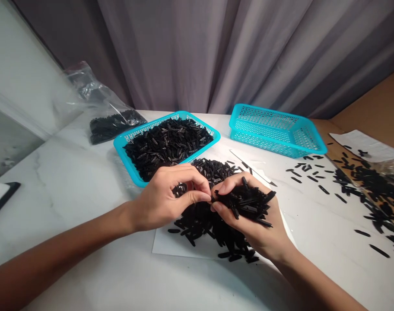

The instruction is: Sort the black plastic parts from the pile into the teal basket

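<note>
My right hand [265, 233] cups a loose clump of small flat black strips [249, 201], palm up, with thumb and fingertips closed together. Against those fingertips, my left hand [171, 194] pinches thumb to forefinger on what looks like one black strip; the fingers mostly hide it. Beneath both hands a pile of the same strips [213, 229] spreads over a white sheet [171, 248]. Just beyond my left hand, a blue plastic basket [121, 149] is heaped with more strips.
Behind on the right stands a second blue basket [281, 119] with nothing visible in it. A clear plastic bag [96, 90] of strips sits at the back left. Scattered strips [375, 185] cover the right side near a white paper [368, 144]. A grey curtain [177, 56] hangs behind.
</note>
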Demonstrator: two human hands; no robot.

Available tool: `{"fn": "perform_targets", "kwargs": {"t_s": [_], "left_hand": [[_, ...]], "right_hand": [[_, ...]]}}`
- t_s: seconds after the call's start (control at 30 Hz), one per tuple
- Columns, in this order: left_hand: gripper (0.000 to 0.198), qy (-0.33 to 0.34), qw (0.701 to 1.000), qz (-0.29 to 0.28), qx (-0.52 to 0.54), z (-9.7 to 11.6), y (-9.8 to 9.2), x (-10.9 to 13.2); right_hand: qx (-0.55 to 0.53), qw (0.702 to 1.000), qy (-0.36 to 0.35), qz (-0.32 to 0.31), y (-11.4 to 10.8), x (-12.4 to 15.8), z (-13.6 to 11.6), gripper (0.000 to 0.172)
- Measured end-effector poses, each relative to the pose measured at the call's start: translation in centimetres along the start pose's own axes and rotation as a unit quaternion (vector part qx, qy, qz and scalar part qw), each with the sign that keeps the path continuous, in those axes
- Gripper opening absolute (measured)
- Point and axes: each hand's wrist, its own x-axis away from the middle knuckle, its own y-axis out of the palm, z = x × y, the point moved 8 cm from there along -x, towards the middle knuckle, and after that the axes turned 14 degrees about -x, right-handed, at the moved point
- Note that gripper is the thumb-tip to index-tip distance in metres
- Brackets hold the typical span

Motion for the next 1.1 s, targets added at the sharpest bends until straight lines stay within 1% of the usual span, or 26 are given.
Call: {"fn": "perform_targets", "kwargs": {"t_s": [0.13,0.17,0.2,0.3,0.4,0.47,0.53,0.6,0.67,0.77,0.93,1.03,1.1], "left_hand": [[0.012,0.026,0.994,-0.093,-0.051,0.5,0.7,0.0],[0.013,0.038,0.992,-0.104,-0.068,0.7,0.9,0.0],[0.014,0.056,0.990,-0.102,-0.085,0.9,0.9,0.0],[0.015,0.105,0.987,-0.056,-0.111,1.6,0.5,0.1],[0.016,0.111,0.987,-0.006,-0.118,1.6,-0.2,0.2],[0.012,0.120,0.981,0.033,-0.146,1.9,-0.9,0.2],[0.009,0.163,0.964,0.074,-0.196,2.6,-1.5,0.4],[0.010,0.213,0.941,0.102,-0.243,3.4,-1.7,0.6],[0.011,0.245,0.924,0.110,-0.272,3.8,-1.5,0.8],[0.009,0.264,0.911,0.108,-0.299,3.9,-1.1,1.0],[0.009,0.274,0.906,0.101,-0.305,3.5,-0.5,1.3],[0.007,0.283,0.901,0.107,-0.312,3.5,-0.4,1.4],[0.006,0.284,0.903,0.103,-0.307,3.5,-0.4,1.3]], "right_hand": [[-0.007,0.999,0.011,-0.033,0.5,0.0,0.1,0.016],[-0.006,0.999,0.013,-0.037,0.6,0.0,0.2,0.015],[-0.004,0.999,0.012,-0.037,0.5,0.0,0.3,0.015],[-0.025,0.999,0.003,-0.027,0.1,-0.2,0.7,0.015],[-0.059,0.998,0.000,-0.019,-0.2,-0.4,1.1,0.016],[-0.060,0.998,0.001,-0.015,-0.3,-0.5,1.2,0.016],[-0.050,0.999,0.000,-0.015,-0.2,-0.5,1.1,0.016],[-0.037,0.999,-0.003,-0.017,-0.2,-0.5,0.9,0.016],[-0.031,0.999,-0.006,-0.017,-0.1,-0.4,0.7,0.015],[-0.033,0.999,-0.007,-0.015,-0.1,-0.4,0.7,0.015],[-0.018,1.000,-0.012,-0.020,0.0,-0.4,0.5,0.014],[-0.012,0.999,-0.014,-0.028,0.1,-0.4,0.5,0.014],[-0.009,0.999,-0.015,-0.036,0.2,-0.4,0.4,0.015]]}}
